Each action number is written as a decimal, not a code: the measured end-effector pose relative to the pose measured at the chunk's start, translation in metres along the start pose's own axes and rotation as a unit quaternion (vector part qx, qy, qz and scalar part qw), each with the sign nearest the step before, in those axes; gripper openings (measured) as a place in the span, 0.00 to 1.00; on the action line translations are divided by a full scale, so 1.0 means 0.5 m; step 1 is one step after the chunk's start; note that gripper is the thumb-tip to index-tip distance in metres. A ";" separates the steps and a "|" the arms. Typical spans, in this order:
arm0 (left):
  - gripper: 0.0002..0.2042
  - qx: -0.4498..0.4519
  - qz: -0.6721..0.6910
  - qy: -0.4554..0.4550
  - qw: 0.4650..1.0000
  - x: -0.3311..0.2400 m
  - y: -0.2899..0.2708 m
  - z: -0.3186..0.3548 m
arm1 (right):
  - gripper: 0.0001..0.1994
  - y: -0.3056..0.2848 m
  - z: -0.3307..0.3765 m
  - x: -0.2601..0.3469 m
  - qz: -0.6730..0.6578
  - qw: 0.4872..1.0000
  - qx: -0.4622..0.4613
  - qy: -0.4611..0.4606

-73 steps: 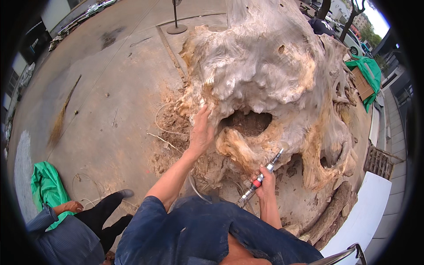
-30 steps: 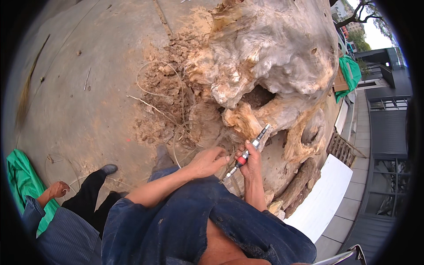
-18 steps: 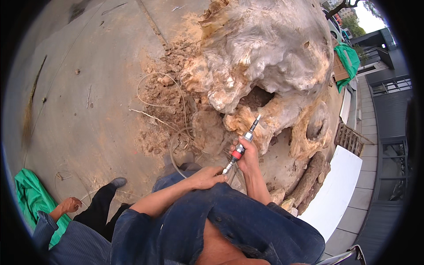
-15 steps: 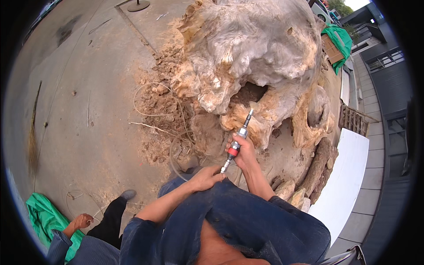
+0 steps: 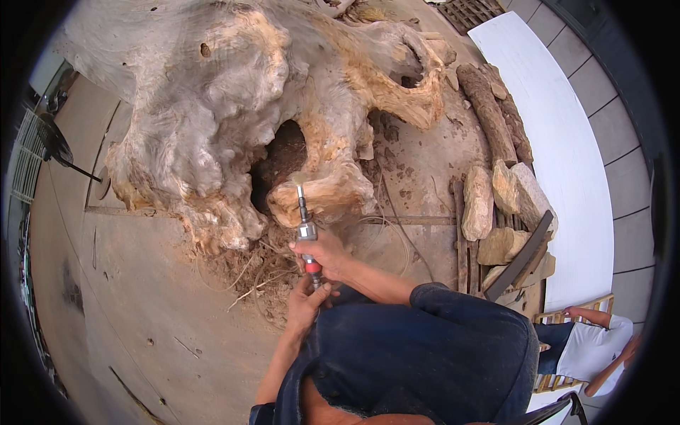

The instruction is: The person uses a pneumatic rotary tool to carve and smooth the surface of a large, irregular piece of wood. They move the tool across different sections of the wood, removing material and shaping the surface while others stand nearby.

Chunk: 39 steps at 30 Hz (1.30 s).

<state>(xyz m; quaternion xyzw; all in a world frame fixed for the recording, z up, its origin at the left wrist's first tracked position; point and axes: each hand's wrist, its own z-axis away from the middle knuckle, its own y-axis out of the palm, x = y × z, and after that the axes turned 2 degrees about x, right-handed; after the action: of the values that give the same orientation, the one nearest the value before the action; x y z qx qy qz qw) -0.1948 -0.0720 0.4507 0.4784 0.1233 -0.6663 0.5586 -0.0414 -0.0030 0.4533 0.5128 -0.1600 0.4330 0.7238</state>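
A large pale tree stump point(image 5: 205, 106) with twisted roots and hollows fills the upper middle. My right hand point(image 5: 327, 253) is wrapped round the silver body of a slim air die grinder point(image 5: 307, 231), which has a red ring and a dark narrow neck. Its tip reaches a knobbly root end beside a dark hollow, where a pale blur surrounds it; contact is hard to make out. Lower down, my left hand point(image 5: 309, 300) grips the grinder's rear end by the hose fitting.
Bark and crumbled debris point(image 5: 262, 276) lie beneath the stump, with a thin clear hose looping nearby. Right of it are logs point(image 5: 489, 113), several rough stones point(image 5: 478, 205) and a white board point(image 5: 567, 134). Another person point(image 5: 591, 347) is at the lower right. A stand fan point(image 5: 60, 145) stands left.
My view has swung to the right, so the stump sits further left and nearer. Both hands keep hold of the grinder, its tip still by the root. The co-worker at lower left has left view.
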 end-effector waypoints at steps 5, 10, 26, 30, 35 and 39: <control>0.41 -0.017 0.050 0.097 0.994 -0.008 -0.011 -0.034 | 0.08 -0.009 0.013 0.039 0.003 1.000 0.007 -0.018; 0.51 -0.081 0.045 0.148 0.985 -0.095 -0.005 -0.040 | 0.07 -0.002 0.020 0.039 0.037 0.998 0.026 -0.048; 0.07 -0.069 -0.026 0.005 0.997 0.016 -0.026 0.061 | 0.10 0.077 0.059 -0.046 0.028 0.998 0.041 -0.044; 0.06 -0.070 -0.016 0.010 0.997 0.013 -0.045 0.096 | 0.12 0.107 0.071 -0.059 -0.086 0.989 0.116 -0.032; 0.06 0.020 -0.026 -0.009 0.999 -0.014 -0.066 0.134 | 0.13 0.117 0.084 -0.065 -0.180 0.962 0.202 -0.022; 0.08 0.088 0.026 0.005 0.996 -0.001 -0.100 0.144 | 0.14 0.131 0.102 -0.082 -0.164 0.965 0.201 -0.029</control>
<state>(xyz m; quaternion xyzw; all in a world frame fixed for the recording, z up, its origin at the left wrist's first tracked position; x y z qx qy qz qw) -0.2738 -0.1047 0.4697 0.5324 0.0541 -0.6573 0.5307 -0.1061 -0.0604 0.4866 0.6797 -0.0043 0.3166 0.6616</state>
